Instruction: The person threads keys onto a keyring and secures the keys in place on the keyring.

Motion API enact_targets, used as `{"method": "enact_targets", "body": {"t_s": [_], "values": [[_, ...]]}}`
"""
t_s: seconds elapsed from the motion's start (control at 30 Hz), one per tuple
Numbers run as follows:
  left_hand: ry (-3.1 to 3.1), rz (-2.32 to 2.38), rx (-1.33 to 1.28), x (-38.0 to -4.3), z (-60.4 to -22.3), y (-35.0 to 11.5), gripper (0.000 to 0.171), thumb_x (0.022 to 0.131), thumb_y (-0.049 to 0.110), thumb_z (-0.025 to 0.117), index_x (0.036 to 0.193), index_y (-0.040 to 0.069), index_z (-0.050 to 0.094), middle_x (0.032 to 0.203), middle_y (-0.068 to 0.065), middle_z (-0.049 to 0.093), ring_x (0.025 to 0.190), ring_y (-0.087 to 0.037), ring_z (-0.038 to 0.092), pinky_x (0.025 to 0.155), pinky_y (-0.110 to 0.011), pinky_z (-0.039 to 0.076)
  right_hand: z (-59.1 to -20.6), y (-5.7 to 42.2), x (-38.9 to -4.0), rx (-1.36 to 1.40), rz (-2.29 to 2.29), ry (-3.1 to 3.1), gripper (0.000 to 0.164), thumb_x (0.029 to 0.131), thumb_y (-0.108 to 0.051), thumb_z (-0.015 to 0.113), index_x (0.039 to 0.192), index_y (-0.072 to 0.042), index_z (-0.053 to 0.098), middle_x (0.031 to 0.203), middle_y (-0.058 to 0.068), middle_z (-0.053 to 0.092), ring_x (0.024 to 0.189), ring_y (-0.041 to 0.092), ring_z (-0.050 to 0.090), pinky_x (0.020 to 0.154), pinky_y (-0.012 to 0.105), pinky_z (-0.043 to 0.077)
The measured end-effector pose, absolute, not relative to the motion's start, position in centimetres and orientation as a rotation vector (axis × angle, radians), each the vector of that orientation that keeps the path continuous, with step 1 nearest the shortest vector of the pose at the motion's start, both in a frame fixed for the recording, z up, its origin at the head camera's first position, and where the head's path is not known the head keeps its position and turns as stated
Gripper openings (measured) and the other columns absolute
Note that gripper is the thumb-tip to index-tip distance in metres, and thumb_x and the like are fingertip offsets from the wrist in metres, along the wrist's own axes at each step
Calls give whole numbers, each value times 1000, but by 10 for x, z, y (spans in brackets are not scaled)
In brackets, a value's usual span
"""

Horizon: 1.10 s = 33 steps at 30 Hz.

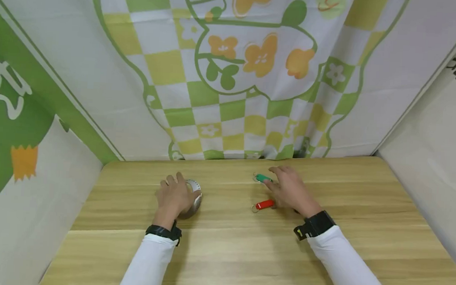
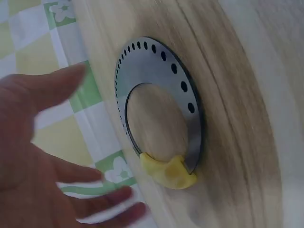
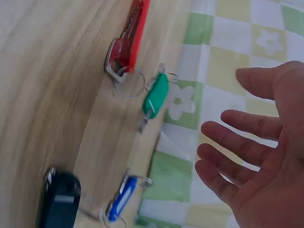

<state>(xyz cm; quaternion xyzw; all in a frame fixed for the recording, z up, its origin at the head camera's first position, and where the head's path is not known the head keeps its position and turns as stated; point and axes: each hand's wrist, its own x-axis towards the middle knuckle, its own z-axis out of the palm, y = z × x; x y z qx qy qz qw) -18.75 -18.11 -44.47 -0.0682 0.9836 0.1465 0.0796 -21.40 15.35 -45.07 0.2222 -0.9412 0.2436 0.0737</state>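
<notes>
My left hand (image 1: 174,197) hovers at or just above a flat, crescent-shaped metal ring (image 2: 147,66) with a row of holes. A yellow piece (image 2: 168,175) bridges the ring's narrow ends. In the left wrist view that hand's fingers are spread and grip nothing. Over on the right, my right hand (image 1: 289,189) is beside a green key tag (image 1: 263,178) and a red key tag (image 1: 265,204). Its fingers are loosely extended, apart from the tags in the right wrist view. A key (image 3: 116,64) lies against the red tag; a blue key tag (image 3: 122,197) and a black tag (image 3: 61,199) lie nearby.
The wooden tabletop (image 1: 229,256) ends at a checkered, flower-printed cloth (image 1: 229,116) along the back. White printed panels (image 1: 438,164) enclose the left and right sides. A dark band (image 1: 317,225) circles each wrist.
</notes>
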Motion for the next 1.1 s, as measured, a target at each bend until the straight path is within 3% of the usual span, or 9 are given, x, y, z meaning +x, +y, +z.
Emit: {"method": "enact_targets", "body": {"t_s": [0.1,0.23,0.4,0.5,0.7,0.77,0.9,1.0,1.1], "values": [[2846,405,-305,-182,-445,-183,105,91,57,66,149,-19,23,138,-45,34,128,-61,34,92,-73,40,-455,146,-224,649,744,-2871,45,98,-24,68,129,8,63,127,25,64,123,46,54,104,56,42],[2788,384,-372,-179,-448,-183,111,87,63,69,143,-24,29,122,-41,39,115,-54,41,82,-63,45,-461,140,-234,605,761,-2941,44,97,-23,68,129,6,63,126,25,64,124,45,54,102,55,44],[2799,387,-373,-180,-451,-182,94,84,60,74,127,-20,51,107,-31,41,105,-48,43,74,-55,46,-466,136,-242,592,744,-2989,44,96,-22,70,130,6,63,120,23,66,118,44,56,97,53,48],[2798,439,-391,-182,-451,-182,83,82,56,78,118,-16,58,107,-33,42,107,-50,43,74,-56,46,-468,134,-245,599,699,-2996,44,94,-21,71,128,7,64,118,24,66,113,43,58,94,53,48],[2782,493,-464,-189,-452,-183,96,76,54,85,127,-19,48,119,-37,42,116,-52,41,82,-62,46,-473,128,-254,606,651,-3002,44,91,-19,73,125,8,65,119,25,67,114,45,59,96,53,48],[2799,501,-463,-191,-452,-183,99,74,52,87,128,-20,45,120,-38,43,117,-52,42,85,-62,45,-474,126,-257,611,634,-2989,38,90,-17,73,119,7,68,115,23,68,109,43,61,93,52,49],[2853,503,-406,-195,-453,-180,99,71,45,91,124,-22,41,112,-36,47,111,-51,49,85,-59,47,-472,125,-260,544,580,-3006,13,83,-13,74,86,-1,70,88,14,65,86,34,63,74,46,50],[2882,528,-375,-197,-452,-176,99,68,39,94,124,-21,39,109,-35,49,107,-50,52,84,-56,49,-469,126,-260,469,525,-3053,18,77,-10,74,68,-7,58,76,9,56,74,28,56,63,43,45],[2890,573,-371,-200,-452,-174,101,65,32,96,127,-19,36,112,-36,47,109,-51,51,86,-57,49,-468,127,-258,421,501,-3091,19,76,-8,73,67,-8,56,76,9,55,72,28,56,63,42,46]]}}
